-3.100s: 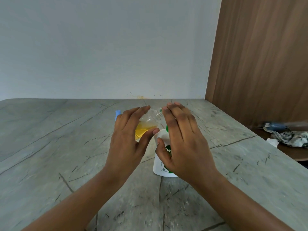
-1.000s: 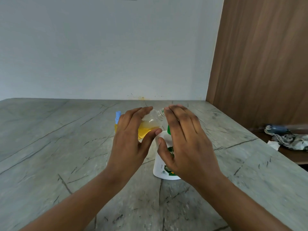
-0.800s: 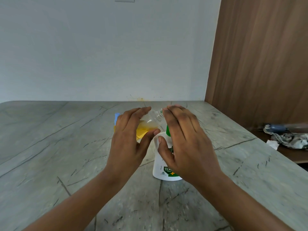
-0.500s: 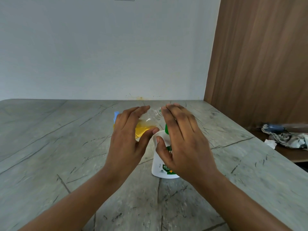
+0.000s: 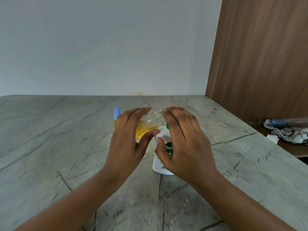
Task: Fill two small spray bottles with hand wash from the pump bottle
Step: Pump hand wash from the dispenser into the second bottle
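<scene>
My left hand [image 5: 128, 140] grips a small clear spray bottle [image 5: 148, 124] without its cap. The bottle is tilted, neck pointing right, and partly filled with yellow hand wash. Its mouth sits by the green pump head [image 5: 167, 126] of the white pump bottle [image 5: 160, 164], which stands on the counter. My right hand [image 5: 185, 144] lies over the pump head with straight fingers, and its thumb touches the bottle's front. The spout is hidden under my fingers. A second small spray bottle [image 5: 116, 116], with a blue cap and yellow liquid, stands behind my left hand.
The grey marble counter [image 5: 50, 147] runs to a pale wall at the back. A wooden panel [image 5: 258, 64] stands at the right. Beyond the counter's right edge, crumpled cloth and paper [image 5: 288, 132] lie on a lower dark surface.
Both hands keep the same pose over the tilted bottle and the pump. Only the view has shifted slightly.
</scene>
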Motion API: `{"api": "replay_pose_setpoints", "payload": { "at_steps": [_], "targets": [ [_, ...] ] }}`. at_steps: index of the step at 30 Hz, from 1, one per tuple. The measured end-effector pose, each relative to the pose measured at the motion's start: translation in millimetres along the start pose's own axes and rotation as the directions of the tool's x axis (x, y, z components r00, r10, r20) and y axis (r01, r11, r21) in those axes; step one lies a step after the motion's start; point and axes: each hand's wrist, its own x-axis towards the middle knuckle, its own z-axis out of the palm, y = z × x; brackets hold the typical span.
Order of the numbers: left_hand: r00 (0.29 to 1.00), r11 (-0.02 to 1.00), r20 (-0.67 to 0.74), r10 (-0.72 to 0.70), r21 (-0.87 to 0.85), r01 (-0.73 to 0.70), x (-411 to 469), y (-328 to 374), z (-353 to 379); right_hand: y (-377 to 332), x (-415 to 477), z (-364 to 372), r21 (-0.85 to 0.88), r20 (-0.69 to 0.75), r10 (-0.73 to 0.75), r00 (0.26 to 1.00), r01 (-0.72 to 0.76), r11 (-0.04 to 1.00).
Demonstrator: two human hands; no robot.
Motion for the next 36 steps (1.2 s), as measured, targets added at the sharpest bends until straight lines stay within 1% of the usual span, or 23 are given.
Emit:
{"api": "replay_pose_setpoints", "payload": {
  "at_steps": [9, 13, 18, 22, 32, 36],
  "targets": [
    [1.0, 1.0, -0.009, -0.017, -0.012, 0.017, 1.4, 1.0, -1.2, 1.9, 2.9, -1.1, 0.005, -0.013, -0.023, 1.0, 0.023, 1.0],
    [0.999, 0.999, -0.021, -0.032, -0.019, 0.031, 4.6, 3.5, -1.7, 4.3, 7.7, -1.1, -0.025, -0.031, -0.05, 0.998, 0.049, 0.998],
    [0.998, 0.998, -0.034, -0.047, -0.04, 0.045, 6.3, 5.4, -1.7, 5.1, 10.3, -2.7, -0.072, -0.013, -0.06, 0.998, 0.059, 0.996],
    [0.998, 0.997, -0.036, -0.061, -0.042, 0.059, 6.5, 5.4, -1.5, 5.2, 11.5, -3.6, -0.075, -0.007, -0.063, 0.998, 0.062, 0.995],
    [0.999, 0.997, -0.014, -0.051, -0.057, 0.05, 2.9, 3.0, 0.0, 1.7, 6.8, -1.3, -0.001, -0.022, -0.021, 1.0, 0.021, 1.0],
    [0.999, 0.997, -0.003, -0.053, -0.059, 0.053, 0.0, 2.0, 0.6, 0.9, 4.6, -1.1, 0.002, -0.02, -0.012, 1.0, 0.012, 1.0]
  ]
}}
